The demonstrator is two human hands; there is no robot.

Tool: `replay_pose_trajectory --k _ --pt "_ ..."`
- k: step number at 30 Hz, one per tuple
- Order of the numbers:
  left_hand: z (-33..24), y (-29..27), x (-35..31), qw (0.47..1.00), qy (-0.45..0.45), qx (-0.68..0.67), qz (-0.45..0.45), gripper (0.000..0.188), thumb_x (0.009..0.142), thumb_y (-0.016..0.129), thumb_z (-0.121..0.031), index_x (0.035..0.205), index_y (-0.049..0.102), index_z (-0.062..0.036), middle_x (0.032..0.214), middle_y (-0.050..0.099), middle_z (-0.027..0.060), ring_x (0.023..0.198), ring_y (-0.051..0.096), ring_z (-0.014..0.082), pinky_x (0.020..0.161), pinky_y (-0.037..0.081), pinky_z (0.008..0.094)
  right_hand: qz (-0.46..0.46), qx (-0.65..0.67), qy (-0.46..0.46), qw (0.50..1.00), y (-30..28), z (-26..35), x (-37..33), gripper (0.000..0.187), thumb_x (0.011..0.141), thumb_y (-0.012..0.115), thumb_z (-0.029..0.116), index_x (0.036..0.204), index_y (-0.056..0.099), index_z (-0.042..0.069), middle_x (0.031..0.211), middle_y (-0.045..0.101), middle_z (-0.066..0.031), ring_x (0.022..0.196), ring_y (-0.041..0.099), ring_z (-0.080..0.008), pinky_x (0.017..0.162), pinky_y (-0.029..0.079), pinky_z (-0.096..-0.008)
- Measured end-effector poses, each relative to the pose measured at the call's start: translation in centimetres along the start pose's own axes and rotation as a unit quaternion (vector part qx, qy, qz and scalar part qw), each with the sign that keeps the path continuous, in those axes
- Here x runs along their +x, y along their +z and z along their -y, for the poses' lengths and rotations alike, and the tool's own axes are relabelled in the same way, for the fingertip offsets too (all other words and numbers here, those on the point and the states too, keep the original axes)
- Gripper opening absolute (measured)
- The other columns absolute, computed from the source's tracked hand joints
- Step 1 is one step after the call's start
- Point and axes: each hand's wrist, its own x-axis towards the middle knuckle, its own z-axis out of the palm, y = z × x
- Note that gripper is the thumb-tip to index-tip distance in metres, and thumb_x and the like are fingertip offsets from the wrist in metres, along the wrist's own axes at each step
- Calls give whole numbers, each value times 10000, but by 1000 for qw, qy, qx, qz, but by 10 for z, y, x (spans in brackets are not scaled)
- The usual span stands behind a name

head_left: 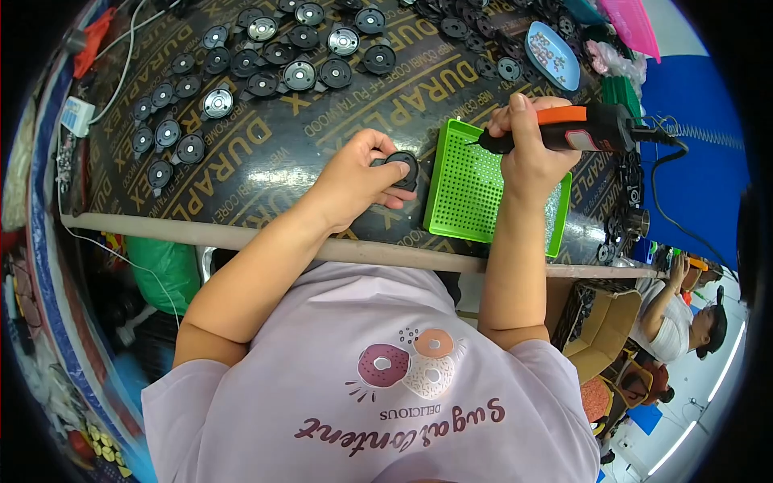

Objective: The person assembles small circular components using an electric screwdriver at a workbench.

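Observation:
My left hand (366,181) is closed on a round black plastic part (401,171), thumb on top, just above the table. In my right hand (531,145) is a black and orange corded electric screwdriver (576,129), lying level with its thin bit pointing left. The bit hovers over a green perforated tray (465,189), apart from the black part. Small shiny pieces, perhaps screws, lie in the tray's right section, partly behind my right wrist.
Many similar black round parts (299,76) lie across the far left of the dark printed table (266,173). A light blue dish (551,55) holds small pieces at the far right. The screwdriver's cord (676,145) runs off right. Another person (684,326) works beyond a cardboard box (600,334).

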Motion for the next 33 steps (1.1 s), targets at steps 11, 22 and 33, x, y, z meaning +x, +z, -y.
replay_pose_trajectory --k 11,22,33 --pt "0 -3 2 999 -19 16 32 317 925 563 -123 1207 483 -3 1074 595 96 855 684 251 691 563 296 -6 2 -1 1000 1 1 1 113 788 668 -67 743 572 -29 616 586 -75 477 559 -133 472 455 -244" --pt "3 1 0 998 2 61 8 303 926 555 -99 1199 481 9 1043 580 99 800 687 235 632 555 270 4 54 -9 998 0 13 1 169 795 682 -50 817 525 9 645 566 -83 518 561 -163 533 485 -292" --pt "4 0 3 998 4 64 23 336 920 574 -103 1227 506 17 1019 596 98 743 681 207 605 553 264 122 184 32 975 30 24 -20 165 862 560 -47 938 444 43 691 539 -102 540 537 -189 559 482 -364"
